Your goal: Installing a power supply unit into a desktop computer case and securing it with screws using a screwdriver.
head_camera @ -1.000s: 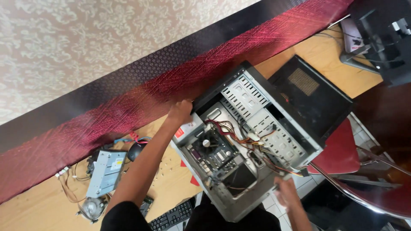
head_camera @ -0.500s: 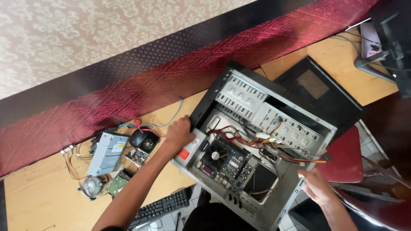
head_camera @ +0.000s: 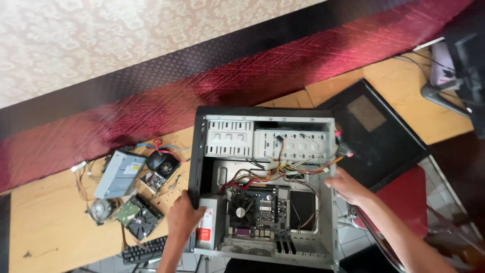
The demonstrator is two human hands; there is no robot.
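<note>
An open desktop computer case [head_camera: 262,121] lies on its side on the wooden desk [head_camera: 45,242]. Inside it I see a green motherboard [head_camera: 257,212], drive bays and a bundle of coloured cables [head_camera: 288,172]. My left hand [head_camera: 183,218] grips the case's left wall beside a grey power supply [head_camera: 208,227] with a red sticker. My right hand [head_camera: 346,186] holds the case's right edge near the cable ends.
Left of the case lie a silver optical drive [head_camera: 118,174], a hard drive [head_camera: 139,216], a black fan [head_camera: 161,162], a small round fan [head_camera: 101,210] and loose wires. A black keyboard [head_camera: 144,248] sits at the desk's front edge. The black side panel [head_camera: 374,136] lies to the right, above a red chair [head_camera: 404,202].
The case has been turned clockwise and now sits square to me. My left hand slid from its far corner down to the near left wall; my right hand moved up onto the right edge.
</note>
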